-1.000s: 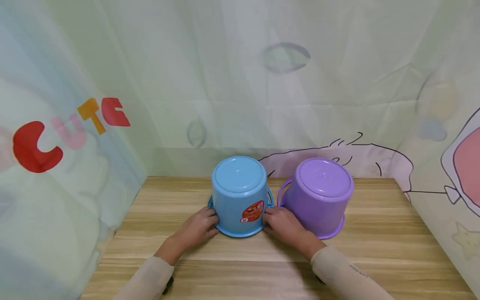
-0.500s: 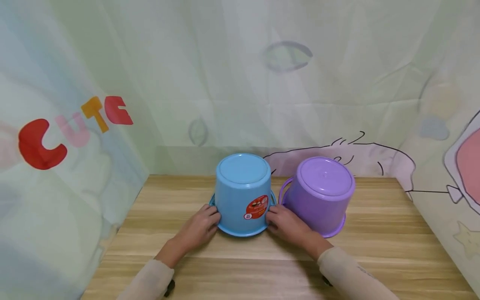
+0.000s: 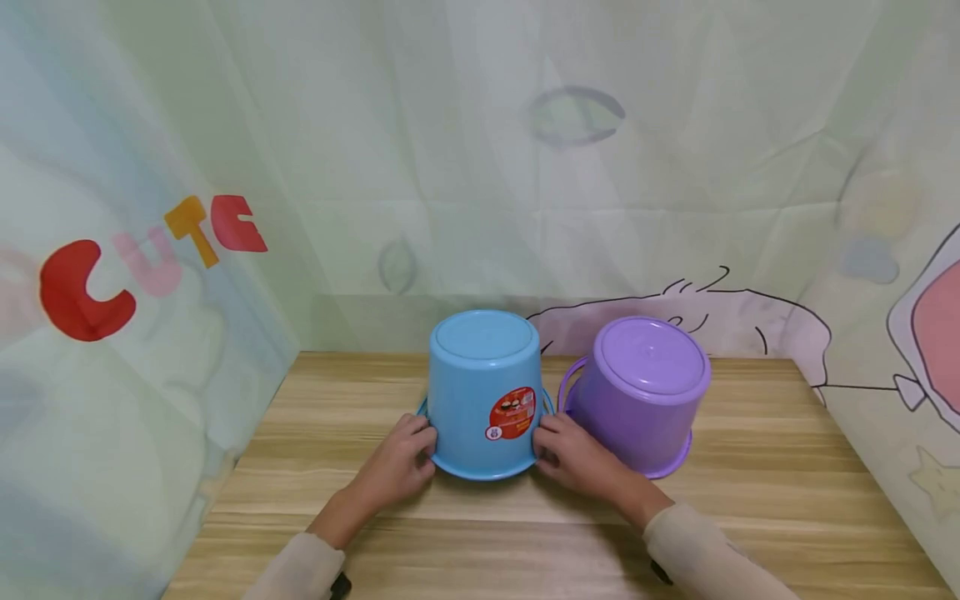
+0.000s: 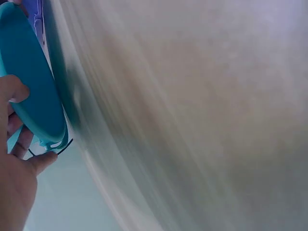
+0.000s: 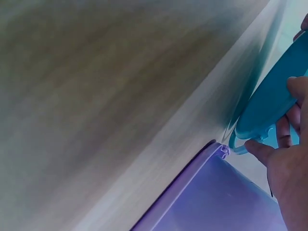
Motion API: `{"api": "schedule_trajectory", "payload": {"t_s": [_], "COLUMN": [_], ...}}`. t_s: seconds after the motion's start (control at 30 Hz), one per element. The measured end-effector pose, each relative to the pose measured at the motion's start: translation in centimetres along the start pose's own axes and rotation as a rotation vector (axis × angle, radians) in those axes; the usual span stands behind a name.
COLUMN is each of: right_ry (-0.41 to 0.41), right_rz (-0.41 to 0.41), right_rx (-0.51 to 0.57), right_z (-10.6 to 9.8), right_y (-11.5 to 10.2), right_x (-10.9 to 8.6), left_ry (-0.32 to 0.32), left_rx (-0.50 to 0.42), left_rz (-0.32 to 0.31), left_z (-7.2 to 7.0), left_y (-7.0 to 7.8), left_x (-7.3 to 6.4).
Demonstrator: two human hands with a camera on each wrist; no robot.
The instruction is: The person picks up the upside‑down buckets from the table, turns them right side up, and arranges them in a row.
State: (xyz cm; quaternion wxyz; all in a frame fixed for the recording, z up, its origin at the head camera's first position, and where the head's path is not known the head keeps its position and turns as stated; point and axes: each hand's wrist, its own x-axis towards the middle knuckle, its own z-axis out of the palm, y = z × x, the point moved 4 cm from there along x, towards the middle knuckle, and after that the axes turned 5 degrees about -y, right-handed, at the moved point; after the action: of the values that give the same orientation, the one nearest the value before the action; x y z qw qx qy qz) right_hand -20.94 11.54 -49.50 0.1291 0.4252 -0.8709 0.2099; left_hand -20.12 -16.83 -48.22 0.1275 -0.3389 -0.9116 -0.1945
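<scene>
A light blue bucket [image 3: 483,400] with a red label stands upside down, its top leaning away from me. My left hand [image 3: 401,458] grips it low on the left side, near the rim. The right hand [image 3: 570,454] holds the opposite side, fingers curled beside the bucket's handle. In the left wrist view the left thumb [image 4: 19,90] overlaps the dark teal mouth of the bucket, with fingers behind the rim. The right thumb [image 5: 296,86] lies likewise over the mouth in the right wrist view. Its inside is mostly hidden.
An upside-down purple bucket [image 3: 648,400] stands close to the right of my right hand, its handle sticking out toward the blue one. Both are on a wood-grain table [image 3: 510,550]. Printed curtains [image 3: 360,167] enclose the back and sides.
The blue bucket has tipped back: its top disc looks flatter and its near rim has risen a little. Both hands keep their hold. The purple bucket has not moved.
</scene>
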Motion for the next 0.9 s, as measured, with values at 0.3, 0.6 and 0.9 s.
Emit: {"api": "schedule_trajectory", "payload": {"t_s": [0.3,0.6,0.9], "right_ry": [0.027,0.061,0.086], "right_rz": [-0.022,-0.009,0.038], "right_rx": [0.036,0.078,0.105], "right_z": [-0.5,-1.2,-1.7], "right_y": [-0.4,-0.4,-0.5], "right_x": [-0.8,-1.2,-1.3], "left_ry": [0.058,0.135,0.203], "left_rx": [-0.072,-0.121,-0.120], "left_rz": [-0.006,0.019,0.008], "left_z": [0.1,-0.2,-0.9], "left_y": [0.5,1.0,1.4], "left_x": [-0.5,-0.6,-0.5]}}
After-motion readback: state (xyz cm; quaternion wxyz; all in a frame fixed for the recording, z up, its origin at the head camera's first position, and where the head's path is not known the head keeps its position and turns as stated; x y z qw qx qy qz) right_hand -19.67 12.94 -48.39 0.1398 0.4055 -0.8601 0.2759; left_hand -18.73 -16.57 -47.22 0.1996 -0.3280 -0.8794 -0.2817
